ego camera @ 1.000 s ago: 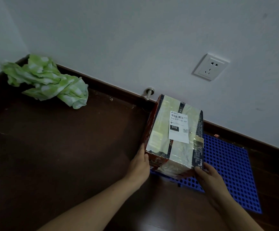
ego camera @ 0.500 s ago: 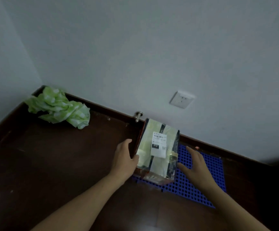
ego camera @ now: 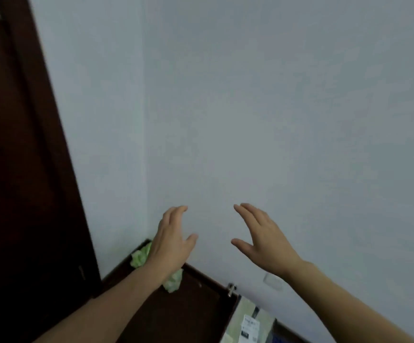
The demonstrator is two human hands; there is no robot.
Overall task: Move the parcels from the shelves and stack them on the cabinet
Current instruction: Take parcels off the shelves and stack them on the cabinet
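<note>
Left hand [ego camera: 172, 241] and right hand [ego camera: 263, 240] hover apart, fingers spread, holding nothing. The pale tape-wrapped parcel [ego camera: 244, 315] sits below them on the dark brown wooden cabinet [ego camera: 196, 315]. Its white label [ego camera: 250, 326] is too blurred to read.

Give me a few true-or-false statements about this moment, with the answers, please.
1. The left hand and the right hand both hold nothing. True.
2. The parcel is lifted off the cabinet. False: it sits on the cabinet top, below the hands, untouched.
3. A green cloth lies in the cabinet's far corner. True.
4. The parcel bears no sticker. False: a white label shows on its top.
</note>
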